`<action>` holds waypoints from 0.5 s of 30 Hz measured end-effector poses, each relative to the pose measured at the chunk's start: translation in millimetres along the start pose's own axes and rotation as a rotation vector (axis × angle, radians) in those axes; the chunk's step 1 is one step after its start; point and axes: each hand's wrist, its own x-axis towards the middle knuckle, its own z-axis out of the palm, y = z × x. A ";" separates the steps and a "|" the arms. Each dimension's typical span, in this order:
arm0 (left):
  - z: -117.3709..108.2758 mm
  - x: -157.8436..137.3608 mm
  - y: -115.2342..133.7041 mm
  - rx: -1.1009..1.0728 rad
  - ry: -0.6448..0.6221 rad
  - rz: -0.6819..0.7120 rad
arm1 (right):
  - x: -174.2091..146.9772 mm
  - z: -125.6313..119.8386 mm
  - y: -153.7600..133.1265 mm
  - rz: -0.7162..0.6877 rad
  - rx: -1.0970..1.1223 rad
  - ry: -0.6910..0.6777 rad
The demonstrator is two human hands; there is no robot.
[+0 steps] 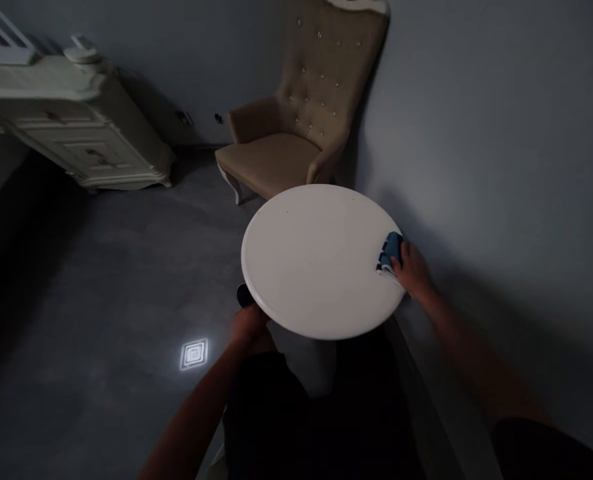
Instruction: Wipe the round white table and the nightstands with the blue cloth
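My right hand (pixel 415 272) is closed on a folded blue cloth (pixel 391 251) with dark and white edging. The cloth lies on the right side of a round white table (pixel 321 260), close to the rim. My left hand (pixel 249 325) is low beside the table's near left edge, its fingers curled and partly hidden in shade. A dark rounded object (pixel 245 295) shows just above that hand; I cannot make out its kind. A few tiny dark specks dot the far part of the tabletop.
Behind the table stands a tan tufted armchair (pixel 276 160). A pale carved cabinet (pixel 101 147) is at the far left, with a small white item (pixel 83 53) on top. The grey wall (pixel 501 167) runs close along the right. A bright square light pattern (pixel 194 354) shows on the floor.
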 end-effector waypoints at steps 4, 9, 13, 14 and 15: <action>7.2 -7.2 3.8 -0.014 0.004 0.041 | -121.6 21.3 -19.4 0.011 0.045 0.004; 16.9 -18.5 5.9 0.018 0.054 0.076 | -222.6 26.3 -90.9 -0.208 0.047 -0.033; 23.6 -29.5 8.7 0.061 0.106 0.087 | -229.4 4.4 -171.1 -0.468 0.150 -0.098; 24.3 -32.9 8.7 0.066 0.116 0.094 | -223.7 -1.8 -192.1 -0.520 0.183 -0.116; 24.5 -36.6 7.8 0.073 0.123 0.096 | -216.6 -7.6 -212.8 -0.566 0.215 -0.133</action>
